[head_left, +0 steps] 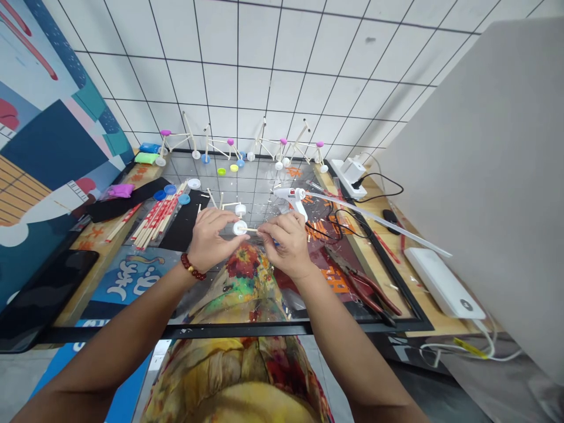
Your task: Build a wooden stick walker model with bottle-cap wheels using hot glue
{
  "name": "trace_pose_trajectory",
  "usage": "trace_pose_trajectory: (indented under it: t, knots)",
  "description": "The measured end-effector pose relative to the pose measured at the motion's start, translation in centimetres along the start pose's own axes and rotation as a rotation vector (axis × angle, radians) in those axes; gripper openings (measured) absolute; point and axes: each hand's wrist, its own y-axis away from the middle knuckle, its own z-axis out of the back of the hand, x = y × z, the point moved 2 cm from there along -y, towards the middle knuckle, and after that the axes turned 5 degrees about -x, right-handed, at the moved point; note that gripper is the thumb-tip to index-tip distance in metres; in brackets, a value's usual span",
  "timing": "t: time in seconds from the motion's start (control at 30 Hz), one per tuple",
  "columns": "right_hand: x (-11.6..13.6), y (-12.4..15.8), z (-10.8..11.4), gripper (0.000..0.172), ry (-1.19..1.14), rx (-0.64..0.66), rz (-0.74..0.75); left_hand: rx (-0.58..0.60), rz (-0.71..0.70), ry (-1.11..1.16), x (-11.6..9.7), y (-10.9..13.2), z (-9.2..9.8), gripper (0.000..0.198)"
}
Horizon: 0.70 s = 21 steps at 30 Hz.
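My left hand (215,236) pinches a white bottle cap (240,227) between thumb and fingertips, its hollow side facing me. A short thin wooden stick (251,230) reaches from the cap to my right hand (285,242), whose fingers are closed on its other end. Just beyond, a second white cap (240,209) has pale sticks attached to it. Right behind my right hand a white hot glue gun (294,198) rests on the tabletop, with a long clear glue stick (379,218) coming out of its back.
Stick-and-cap models with pink tops (282,143) line the tiled wall. Wrapped chopsticks (159,218) and blue caps (170,190) lie left. Pliers (362,282), a power bank (444,282) and a power strip (349,178) are right. A black phone (42,294) lies at the left edge.
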Motion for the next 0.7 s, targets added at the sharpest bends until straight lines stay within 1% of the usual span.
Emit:
trace_pose_trajectory:
  t: [0.13,0.3,0.4,0.5,0.6,0.7]
  knots:
    - [0.19,-0.01,0.00,0.009,0.001,-0.006,0.047,-0.007,-0.085,-0.051,-0.09,0.20,0.02,0.024]
    - [0.40,0.05,-0.08,0.008,-0.010,-0.031,0.096,-0.008,-0.121,-0.030,-0.09,0.33,-0.08,0.023]
    - [0.51,-0.01,-0.09,0.008,-0.019,-0.067,0.090,-0.006,-0.093,0.019,0.10,0.27,-0.15,0.024]
    - [0.53,-0.11,0.00,0.008,-0.027,-0.105,0.051,-0.027,-0.040,0.103,0.29,0.07,-0.08,0.029]
    - [0.51,-0.16,0.08,0.015,-0.016,-0.104,0.027,-0.028,-0.026,0.173,0.21,-0.17,0.05,0.032]
    - [0.50,-0.11,0.09,0.020,-0.001,-0.080,0.020,-0.021,-0.029,0.197,0.02,-0.32,0.12,0.031]
